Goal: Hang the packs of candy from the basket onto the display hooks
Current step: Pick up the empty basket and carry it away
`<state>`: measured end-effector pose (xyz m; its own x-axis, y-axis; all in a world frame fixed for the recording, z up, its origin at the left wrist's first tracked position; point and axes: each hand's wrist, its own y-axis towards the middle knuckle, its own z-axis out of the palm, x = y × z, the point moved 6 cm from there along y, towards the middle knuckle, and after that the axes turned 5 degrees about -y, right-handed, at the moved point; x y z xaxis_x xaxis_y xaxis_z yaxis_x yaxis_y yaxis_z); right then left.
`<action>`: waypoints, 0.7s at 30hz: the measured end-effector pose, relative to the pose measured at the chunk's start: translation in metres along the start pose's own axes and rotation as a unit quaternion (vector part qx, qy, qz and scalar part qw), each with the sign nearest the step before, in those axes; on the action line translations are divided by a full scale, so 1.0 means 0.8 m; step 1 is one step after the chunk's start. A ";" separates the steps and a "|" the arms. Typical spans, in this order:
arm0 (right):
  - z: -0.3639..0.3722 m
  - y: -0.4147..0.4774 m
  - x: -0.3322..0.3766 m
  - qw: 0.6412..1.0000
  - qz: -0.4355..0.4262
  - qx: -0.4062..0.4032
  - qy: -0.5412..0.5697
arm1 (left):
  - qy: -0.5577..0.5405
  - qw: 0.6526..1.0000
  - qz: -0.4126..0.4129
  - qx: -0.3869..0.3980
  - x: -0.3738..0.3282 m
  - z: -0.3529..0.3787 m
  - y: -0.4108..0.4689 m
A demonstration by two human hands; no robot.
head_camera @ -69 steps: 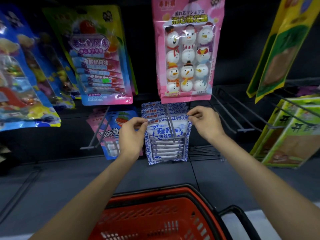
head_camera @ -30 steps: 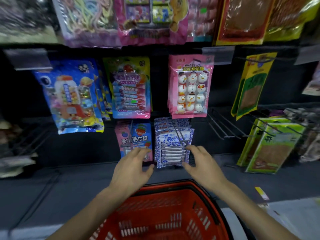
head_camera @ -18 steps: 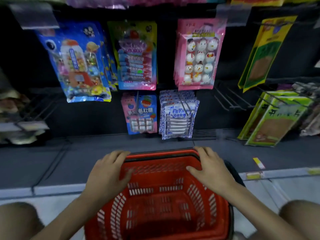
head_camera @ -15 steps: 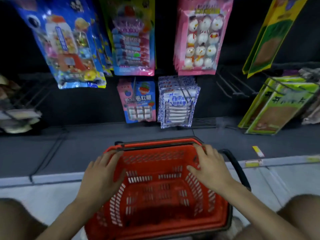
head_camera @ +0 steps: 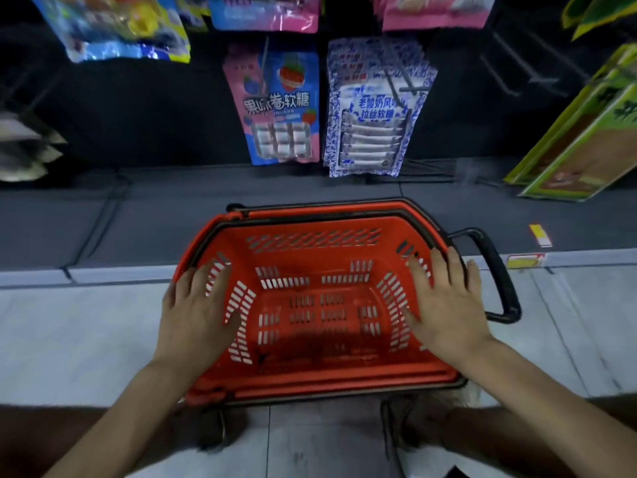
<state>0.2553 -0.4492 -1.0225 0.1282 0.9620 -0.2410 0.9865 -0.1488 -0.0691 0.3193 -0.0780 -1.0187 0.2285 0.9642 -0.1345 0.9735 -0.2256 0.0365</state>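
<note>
While the left hand (head_camera: 196,312) is spread over the left wall of the red slotted plastic shopping basket (head_camera: 310,215), the right hand (head_camera: 444,305) is laid likewise over its right wall. On both hands the fingers are held straight and nothing is gripped. Whether the palms are pressed on the plastic or merely held above it cannot be told. Between the hands the basket's slotted floor is seen.

The packs of candy are found well apart from both hands, beyond the basket's far rim. A stack of blue-and-white patterned flat packs (head_camera: 372,108) is hung on a thin metal display hook (head_camera: 396,77) above the basket's far right part. A pink-and-blue flat pack (head_camera: 281,105) is hung above the basket's far middle, just beside that stack.

A black loop handle (head_camera: 496,270) is folded out at the basket's right side, near the right hand. Green-and-yellow flat packs (head_camera: 586,139) are hung farther off to the basket's right. The basket is set on pale grey floor tiles (head_camera: 86,322).
</note>
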 end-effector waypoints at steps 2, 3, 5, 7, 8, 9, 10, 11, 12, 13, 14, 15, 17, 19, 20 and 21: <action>-0.004 -0.017 0.006 1.000 0.006 0.004 0.005 | -0.019 1.000 -0.006 -0.006 -0.002 -0.004 -0.021; -0.011 -0.028 0.012 1.000 0.009 0.009 0.011 | -0.026 1.000 -0.010 -0.008 -0.004 -0.005 -0.034; -0.024 -0.048 0.026 0.999 0.008 0.023 0.030 | -0.038 0.999 -0.010 -0.025 -0.011 -0.012 -0.058; -0.034 -0.072 0.040 0.998 0.001 0.049 0.047 | -0.056 0.998 -0.009 -0.006 -0.018 -0.013 -0.084; -0.040 -0.081 0.045 0.997 0.002 0.052 0.056 | -0.063 0.998 -0.001 -0.006 -0.024 -0.020 -0.097; -0.048 -0.090 0.049 0.996 0.006 0.051 0.067 | -0.067 0.998 0.006 -0.008 -0.029 -0.026 -0.108; -0.057 -0.100 0.054 0.995 0.010 0.054 0.080 | -0.068 0.998 0.014 -0.008 -0.033 -0.030 -0.123; -0.064 -0.108 0.059 0.994 0.014 0.050 0.097 | -0.067 0.997 0.029 -0.013 -0.037 -0.035 -0.134; -0.071 -0.114 0.061 0.993 0.019 0.035 0.109 | -0.065 0.997 0.042 -0.027 -0.041 -0.045 -0.140; -0.076 -0.121 0.062 0.992 0.018 0.020 0.119 | -0.069 0.997 0.038 -0.018 -0.044 -0.051 -0.142; -0.079 -0.135 0.063 0.993 0.011 0.023 0.119 | -0.065 0.997 0.029 -0.004 -0.045 -0.054 -0.151; -0.082 -0.146 0.062 0.993 0.004 0.019 0.113 | -0.063 0.997 0.033 0.000 -0.048 -0.060 -0.157; -0.088 -0.160 0.049 0.995 -0.001 -0.005 0.096 | -0.044 0.998 0.050 -0.023 -0.054 -0.082 -0.164; -0.099 -0.164 0.033 0.996 -0.001 -0.002 0.093 | -0.032 0.998 0.045 -0.039 -0.050 -0.101 -0.161; -0.105 -0.165 0.024 0.996 0.003 0.003 0.093 | -0.029 0.998 0.037 -0.041 -0.048 -0.110 -0.160; -0.113 -0.165 0.015 0.995 0.008 0.003 0.095 | -0.029 0.998 0.033 -0.042 -0.047 -0.120 -0.160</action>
<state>0.1358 -0.3969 -0.9285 0.1622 0.9852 -0.0553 0.9835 -0.1660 -0.0723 0.1860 -0.0719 -0.9230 0.2944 0.9372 -0.1868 0.9530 -0.2735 0.1301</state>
